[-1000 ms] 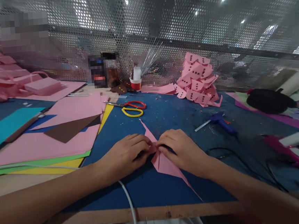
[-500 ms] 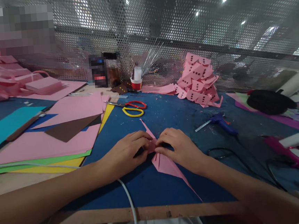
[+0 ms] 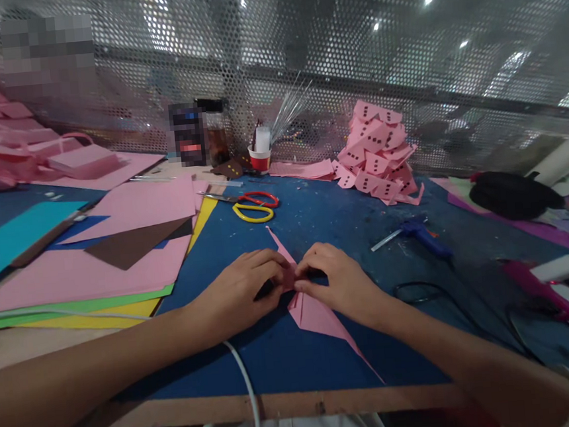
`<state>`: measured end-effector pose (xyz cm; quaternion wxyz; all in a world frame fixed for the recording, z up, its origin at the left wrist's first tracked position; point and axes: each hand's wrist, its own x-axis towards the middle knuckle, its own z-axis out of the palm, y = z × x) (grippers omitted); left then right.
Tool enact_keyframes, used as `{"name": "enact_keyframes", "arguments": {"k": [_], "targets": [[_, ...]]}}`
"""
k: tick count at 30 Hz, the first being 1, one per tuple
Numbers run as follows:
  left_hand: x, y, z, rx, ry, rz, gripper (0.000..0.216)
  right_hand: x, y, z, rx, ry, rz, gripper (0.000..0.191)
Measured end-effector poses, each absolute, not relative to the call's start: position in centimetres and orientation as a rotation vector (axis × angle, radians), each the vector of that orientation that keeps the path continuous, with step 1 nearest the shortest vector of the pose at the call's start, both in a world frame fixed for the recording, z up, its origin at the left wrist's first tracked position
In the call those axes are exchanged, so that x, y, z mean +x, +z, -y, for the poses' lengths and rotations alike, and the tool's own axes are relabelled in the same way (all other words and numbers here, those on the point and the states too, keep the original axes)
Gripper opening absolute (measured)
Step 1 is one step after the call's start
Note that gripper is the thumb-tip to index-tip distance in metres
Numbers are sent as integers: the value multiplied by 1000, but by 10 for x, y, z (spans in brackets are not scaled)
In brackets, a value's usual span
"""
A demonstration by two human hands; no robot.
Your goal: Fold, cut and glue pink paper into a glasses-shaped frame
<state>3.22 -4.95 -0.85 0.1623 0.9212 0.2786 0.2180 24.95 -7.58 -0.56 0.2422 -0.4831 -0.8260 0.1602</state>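
The pink folded paper (image 3: 316, 314) lies at the centre of the frame on the blue bench (image 3: 324, 213). Its long axis slants from a sharp tip at upper left to another at lower right. The left hand (image 3: 234, 292) and right hand (image 3: 344, 280) meet over its narrow waist from either side, equally near. Their fingers (image 3: 269, 260) are curled tight and pinch the paper there, fingertips almost touching. Scissors (image 3: 255, 207) lie beyond the upper tip, and a blue glue gun (image 3: 423, 233) lies off to the right.
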Motion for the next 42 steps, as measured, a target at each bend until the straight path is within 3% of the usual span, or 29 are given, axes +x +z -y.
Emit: {"name": "enact_keyframes", "arguments": {"k": [10,24,42], "targets": [[32,-5,51,2688,670,-760,7,246,-4,75,-1348,479,2222,7],[23,-7,56,3070,683,-567,25,246,-5,73,-1350,488,2231,7],[22,-8,59,3087,598,-568,21,241,-2,71,-1384,479,2238,7]]}}
